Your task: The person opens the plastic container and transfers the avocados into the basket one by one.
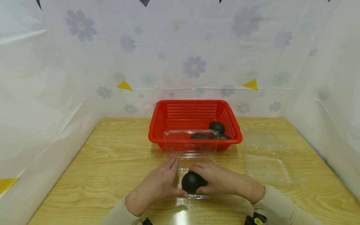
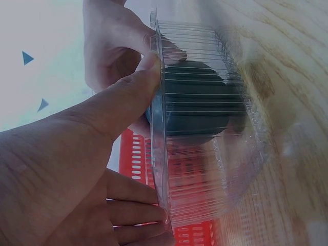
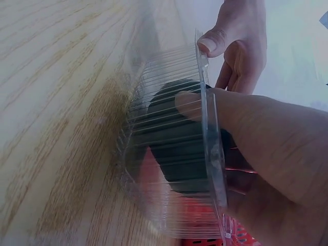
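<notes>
A dark avocado [image 1: 192,182] sits inside the tray of a clear plastic clamshell box [image 1: 194,197], whose lid [image 1: 191,147] stands raised at the back. My right hand [image 1: 217,179] grips the avocado, its thumb dipping inside the box in the right wrist view. At the box's left side my left hand [image 1: 160,179] rests with straight fingers against the rim and its thumb at the front edge. Through the ribbed clear wall, the left wrist view shows the avocado [image 2: 195,102] low in the tray.
Behind the box stands a red perforated basket [image 1: 194,104], holding several dark avocados [image 1: 217,127] at its right. A second clear clamshell [image 1: 267,162] lies opened out on the wooden table [image 1: 112,162] to the right. White flowered sheeting [image 1: 168,47] surrounds the table's back and sides.
</notes>
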Tool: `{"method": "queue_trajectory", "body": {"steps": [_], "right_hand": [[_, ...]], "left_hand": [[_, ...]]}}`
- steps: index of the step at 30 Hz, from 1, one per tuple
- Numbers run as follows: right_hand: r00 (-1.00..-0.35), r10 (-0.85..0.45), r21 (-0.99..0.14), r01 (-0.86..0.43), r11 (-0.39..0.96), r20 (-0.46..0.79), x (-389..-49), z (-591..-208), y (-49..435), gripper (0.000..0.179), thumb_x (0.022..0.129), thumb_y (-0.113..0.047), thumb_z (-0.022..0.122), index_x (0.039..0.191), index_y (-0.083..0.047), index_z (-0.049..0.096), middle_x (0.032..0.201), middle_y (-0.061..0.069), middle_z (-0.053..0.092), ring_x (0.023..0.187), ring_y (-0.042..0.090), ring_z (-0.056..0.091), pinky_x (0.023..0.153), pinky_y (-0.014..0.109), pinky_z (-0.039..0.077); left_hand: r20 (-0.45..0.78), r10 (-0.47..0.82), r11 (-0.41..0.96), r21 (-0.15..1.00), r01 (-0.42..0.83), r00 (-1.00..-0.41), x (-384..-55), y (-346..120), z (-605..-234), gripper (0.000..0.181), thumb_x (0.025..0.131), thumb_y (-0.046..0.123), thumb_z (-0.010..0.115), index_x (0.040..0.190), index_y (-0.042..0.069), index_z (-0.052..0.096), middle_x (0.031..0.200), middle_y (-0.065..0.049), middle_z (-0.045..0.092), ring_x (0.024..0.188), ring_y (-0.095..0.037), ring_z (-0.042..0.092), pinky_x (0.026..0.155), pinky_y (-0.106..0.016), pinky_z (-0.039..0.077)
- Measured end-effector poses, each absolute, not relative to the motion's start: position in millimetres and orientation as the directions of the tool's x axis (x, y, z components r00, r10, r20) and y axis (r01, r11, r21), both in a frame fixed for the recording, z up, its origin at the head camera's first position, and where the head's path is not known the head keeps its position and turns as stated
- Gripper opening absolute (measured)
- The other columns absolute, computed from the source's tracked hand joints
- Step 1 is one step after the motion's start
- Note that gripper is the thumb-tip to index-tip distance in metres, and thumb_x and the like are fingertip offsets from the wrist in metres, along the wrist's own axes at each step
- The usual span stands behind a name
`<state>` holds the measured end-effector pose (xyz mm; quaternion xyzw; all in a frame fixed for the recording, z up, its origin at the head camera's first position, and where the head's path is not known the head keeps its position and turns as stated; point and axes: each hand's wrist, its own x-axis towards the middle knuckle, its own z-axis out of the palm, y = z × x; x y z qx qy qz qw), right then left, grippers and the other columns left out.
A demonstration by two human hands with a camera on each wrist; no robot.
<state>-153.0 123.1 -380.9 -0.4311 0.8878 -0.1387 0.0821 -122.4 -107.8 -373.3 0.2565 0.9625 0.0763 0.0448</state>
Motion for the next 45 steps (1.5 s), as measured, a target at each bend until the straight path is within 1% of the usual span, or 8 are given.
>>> {"method": "queue_trajectory", "body": {"steps": [6,12,19,21,27,31,40,45], "right_hand": [[-0.615,-0.788,-0.305,-0.754,0.582,0.018,-152.5,-380.0,125.9,0.055,0.08,-0.03,0.081,0.128,-0.014,0.059,0.119,-0.007,0.061,0.103,0.008,0.061,0.089,0.029,0.055],[-0.628,-0.778,-0.303,-0.747,0.592,0.028,-152.4,-375.7,129.0,0.057,0.081,-0.032,0.08,0.13,-0.013,0.059,0.121,-0.006,0.061,0.106,0.01,0.061,0.09,0.032,0.056],[-0.653,-0.758,-0.319,-0.719,0.617,0.005,-152.8,-367.7,132.6,0.065,0.083,-0.036,0.078,0.138,-0.014,0.054,0.133,-0.002,0.058,0.117,0.015,0.059,0.096,0.038,0.055],[-0.653,-0.757,-0.324,-0.719,0.615,0.012,-153.0,-365.4,134.0,0.064,0.083,-0.036,0.078,0.138,-0.014,0.054,0.135,-0.002,0.058,0.118,0.015,0.059,0.096,0.038,0.055],[-0.629,-0.771,-0.29,-0.759,0.582,0.1,-152.8,-358.1,137.7,0.06,0.081,-0.033,0.08,0.134,-0.014,0.057,0.127,-0.004,0.06,0.11,0.012,0.062,0.09,0.033,0.057],[-0.628,-0.765,-0.28,-0.767,0.578,0.141,-152.0,-352.6,140.3,0.059,0.08,-0.031,0.08,0.132,-0.015,0.058,0.125,-0.005,0.061,0.106,0.011,0.062,0.086,0.031,0.057],[-0.63,-0.751,-0.258,-0.773,0.58,0.197,-152.1,-341.1,146.3,0.059,0.079,-0.031,0.081,0.131,-0.015,0.059,0.124,-0.005,0.061,0.106,0.01,0.062,0.087,0.032,0.058],[-0.637,-0.738,-0.25,-0.769,0.589,0.221,-151.2,-335.6,149.1,0.057,0.078,-0.032,0.08,0.13,-0.019,0.059,0.124,-0.007,0.061,0.105,0.008,0.062,0.087,0.031,0.058]], "left_hand": [[-0.07,0.496,0.86,0.178,0.478,-0.866,-122.4,-107.2,-372.7,0.116,0.072,0.072,0.072,0.15,-0.006,0.035,0.157,-0.022,0.035,0.147,-0.034,0.034,0.115,-0.044,0.039],[-0.072,0.49,0.864,0.175,0.472,-0.869,-122.8,-107.0,-372.7,0.118,0.071,0.073,0.072,0.15,-0.005,0.034,0.158,-0.021,0.033,0.147,-0.033,0.033,0.115,-0.043,0.039],[-0.082,0.482,0.866,0.194,0.46,-0.872,-123.1,-106.8,-372.6,0.119,0.07,0.072,0.074,0.151,-0.004,0.033,0.159,-0.02,0.033,0.148,-0.033,0.033,0.117,-0.043,0.037],[-0.083,0.482,0.866,0.197,0.459,-0.872,-123.0,-106.8,-372.6,0.119,0.07,0.072,0.074,0.151,-0.004,0.033,0.159,-0.019,0.033,0.148,-0.033,0.032,0.117,-0.043,0.037],[-0.081,0.483,0.865,0.196,0.461,-0.872,-123.1,-106.7,-372.4,0.119,0.07,0.072,0.073,0.151,-0.004,0.033,0.159,-0.019,0.033,0.148,-0.033,0.032,0.116,-0.043,0.037],[-0.087,0.482,0.866,0.198,0.459,-0.872,-123.0,-106.6,-372.2,0.118,0.07,0.072,0.073,0.152,-0.004,0.032,0.16,-0.019,0.032,0.149,-0.033,0.031,0.116,-0.043,0.037],[-0.088,0.485,0.866,0.189,0.464,-0.87,-123.0,-106.8,-372.3,0.118,0.07,0.072,0.073,0.151,-0.004,0.033,0.159,-0.02,0.032,0.148,-0.033,0.032,0.117,-0.044,0.037],[-0.099,0.481,0.868,0.196,0.457,-0.871,-123.0,-106.5,-371.7,0.118,0.07,0.072,0.073,0.151,-0.003,0.033,0.16,-0.02,0.032,0.148,-0.033,0.032,0.115,-0.044,0.039]]}}
